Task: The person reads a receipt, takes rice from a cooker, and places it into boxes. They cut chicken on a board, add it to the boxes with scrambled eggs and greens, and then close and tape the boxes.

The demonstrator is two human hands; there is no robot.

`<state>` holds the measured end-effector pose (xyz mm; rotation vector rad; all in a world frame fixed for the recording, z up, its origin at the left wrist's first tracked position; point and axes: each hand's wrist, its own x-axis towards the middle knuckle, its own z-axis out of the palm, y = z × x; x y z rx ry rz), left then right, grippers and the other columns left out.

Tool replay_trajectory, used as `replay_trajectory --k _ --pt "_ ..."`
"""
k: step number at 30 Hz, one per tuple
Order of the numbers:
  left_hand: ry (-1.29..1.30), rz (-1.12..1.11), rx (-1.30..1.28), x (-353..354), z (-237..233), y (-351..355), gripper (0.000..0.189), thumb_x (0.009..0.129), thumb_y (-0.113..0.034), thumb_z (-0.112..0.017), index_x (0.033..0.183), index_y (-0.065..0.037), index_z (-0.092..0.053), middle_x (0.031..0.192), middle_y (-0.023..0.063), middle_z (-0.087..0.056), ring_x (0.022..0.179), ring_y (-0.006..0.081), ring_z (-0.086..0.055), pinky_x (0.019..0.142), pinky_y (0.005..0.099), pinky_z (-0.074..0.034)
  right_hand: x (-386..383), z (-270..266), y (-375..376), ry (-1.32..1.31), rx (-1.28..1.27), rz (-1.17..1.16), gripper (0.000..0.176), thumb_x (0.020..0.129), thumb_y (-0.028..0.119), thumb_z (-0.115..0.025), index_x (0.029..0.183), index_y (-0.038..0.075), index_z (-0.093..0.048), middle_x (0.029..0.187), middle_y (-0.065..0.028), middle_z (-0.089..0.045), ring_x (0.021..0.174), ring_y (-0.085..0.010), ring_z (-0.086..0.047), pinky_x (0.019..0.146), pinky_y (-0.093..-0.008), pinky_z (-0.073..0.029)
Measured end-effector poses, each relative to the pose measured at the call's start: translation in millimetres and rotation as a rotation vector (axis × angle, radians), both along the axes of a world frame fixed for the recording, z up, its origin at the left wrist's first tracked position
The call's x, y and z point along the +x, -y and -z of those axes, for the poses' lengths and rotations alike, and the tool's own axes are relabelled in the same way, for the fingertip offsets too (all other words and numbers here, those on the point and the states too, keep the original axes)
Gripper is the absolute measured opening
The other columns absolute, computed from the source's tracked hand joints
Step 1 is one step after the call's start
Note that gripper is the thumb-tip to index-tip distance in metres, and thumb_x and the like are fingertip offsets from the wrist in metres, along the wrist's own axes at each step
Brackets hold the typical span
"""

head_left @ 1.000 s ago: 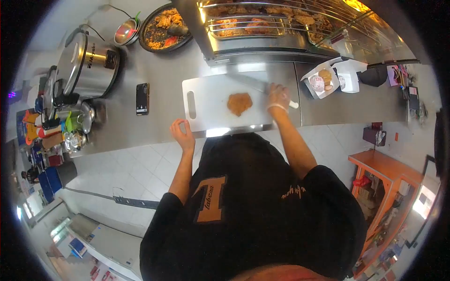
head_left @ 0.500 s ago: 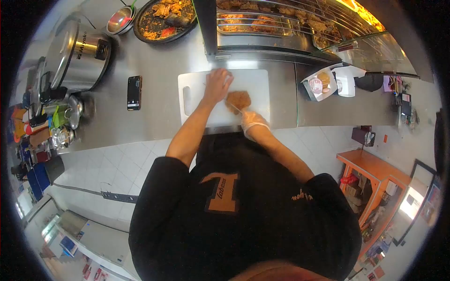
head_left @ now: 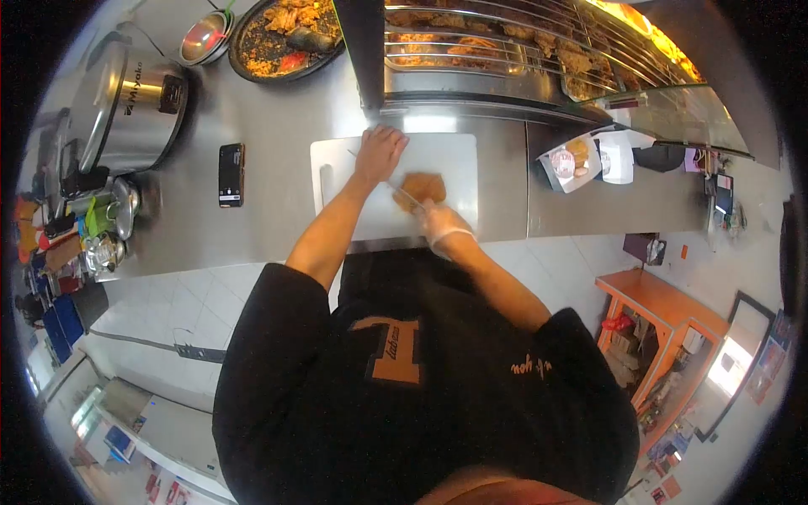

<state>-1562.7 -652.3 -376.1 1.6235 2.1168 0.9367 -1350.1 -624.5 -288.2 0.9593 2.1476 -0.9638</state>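
Observation:
A brown flat piece of food [head_left: 422, 187] lies on the white cutting board [head_left: 450, 156], right of its middle. My right hand [head_left: 442, 225], in a clear glove, is closed round the handle of a knife [head_left: 404, 194]. The blade points up and to the left across the food's lower left edge. My bare left hand [head_left: 380, 153] is at the upper left part of the board, its fingers curled and close together. The blade runs toward it, and what is under its fingers is hidden.
A phone [head_left: 231, 175] lies on the steel counter [head_left: 273, 168] left of the board. Further left stands a large rice cooker [head_left: 139, 109]. A black food plate [head_left: 252, 63] is at the back left, and open boxes [head_left: 617, 160] stand at the right.
The knife has moved left, and its blade now shows over the food and toward my left hand. My left hand looks more curled. The whole view has shifted slightly.

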Motion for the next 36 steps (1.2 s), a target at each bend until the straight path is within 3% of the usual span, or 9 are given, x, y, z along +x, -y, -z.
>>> replay_trajectory --k 3,6,7,10,16,20,23,32,36 --pt "0.335 0.029 0.125 5 -26 -29 0.022 0.095 -0.020 -0.055 0.090 0.001 -0.062 0.091 0.0194 -0.063 0.087 0.0384 -0.059 0.077 0.0443 -0.047 -2 -54 -15 0.030 0.095 0.031 0.025 0.096 0.021 -0.045 0.111 0.004 -0.056 0.100 -0.0251 -0.067 0.096 -0.0406 -0.066 0.081 -0.0492 -0.052" --pt "0.322 -0.051 0.156 25 3 -28 0.024 0.095 -0.022 -0.055 0.090 0.000 -0.061 0.093 0.0189 -0.063 0.090 0.0384 -0.059 0.081 0.0447 -0.047 22 -13 -14 0.023 0.143 -0.083 0.028 0.094 0.019 -0.047 0.118 0.007 -0.056 0.100 -0.0268 -0.066 0.096 -0.0414 -0.066 0.081 -0.0507 -0.052" --pt "0.227 -0.034 0.095 27 -7 -22 0.023 0.095 -0.023 -0.055 0.092 -0.001 -0.061 0.093 0.0186 -0.064 0.091 0.0384 -0.059 0.084 0.0452 -0.047 40 47 -8 0.067 0.152 -0.125 0.033 0.094 0.018 -0.049 0.125 0.009 -0.051 0.100 -0.0265 -0.067 0.096 -0.0424 -0.065 0.080 -0.0515 -0.052" --pt "-0.017 -0.001 -0.056 15 0 -32 0.026 0.099 -0.027 -0.049 0.099 -0.003 -0.060 0.105 0.0177 -0.062 0.103 0.0387 -0.055 0.092 0.0474 -0.043 21 38 -11 -0.057 0.201 0.007 0.032 0.094 0.019 -0.046 0.124 0.008 -0.051 0.098 -0.0255 -0.066 0.095 -0.0432 -0.063 0.082 -0.0495 -0.052" --pt "0.032 0.029 0.190 -3 8 -51 0.027 0.097 -0.026 -0.051 0.093 -0.001 -0.062 0.093 0.0180 -0.064 0.092 0.0387 -0.058 0.086 0.0490 -0.045 -11 -23 -32 0.086 0.110 -0.020 0.024 0.094 0.020 -0.049 0.114 0.007 -0.051 0.104 -0.0243 -0.066 0.097 -0.0408 -0.066 0.083 -0.0505 -0.053" --pt "0.233 0.091 0.080 20 4 -79 0.030 0.098 -0.027 -0.049 0.097 0.000 -0.062 0.095 0.0186 -0.064 0.096 0.0391 -0.057 0.089 0.0479 -0.044 17 2 -60 0.166 0.151 -0.015 0.030 0.093 0.022 -0.050 0.118 0.005 -0.054 0.109 -0.0225 -0.066 0.101 -0.0388 -0.065 0.086 -0.0475 -0.054" --pt "0.072 0.140 -0.007 19 -1 -76 0.029 0.098 -0.027 -0.048 0.100 -0.002 -0.062 0.103 0.0188 -0.064 0.105 0.0376 -0.054 0.094 0.0462 -0.042 28 47 -45 0.052 0.135 0.075 0.031 0.094 0.022 -0.048 0.117 0.004 -0.057 0.111 -0.0237 -0.065 0.105 -0.0396 -0.063 0.090 -0.0475 -0.052" --pt "-0.011 0.030 0.023 -7 27 -64 0.027 0.099 -0.026 -0.047 0.101 -0.003 -0.061 0.103 0.0164 -0.062 0.105 0.0361 -0.054 0.096 0.0470 -0.040 -8 40 -45 0.028 0.140 0.025 0.031 0.099 0.020 -0.039 0.117 0.004 -0.060 0.119 -0.0237 -0.062 0.111 -0.0405 -0.061 0.094 -0.0474 -0.050" --pt "-0.074 0.052 -0.104 14 21 -52 0.031 0.099 -0.031 -0.046 0.107 -0.005 -0.061 0.113 0.0153 -0.061 0.112 0.0350 -0.051 0.100 0.0477 -0.039 22 77 -31 -0.119 0.146 0.157 0.034 0.099 0.028 -0.038 0.109 0.004 -0.060 0.105 -0.0258 -0.065 0.101 -0.0419 -0.063 0.087 -0.0491 -0.051"
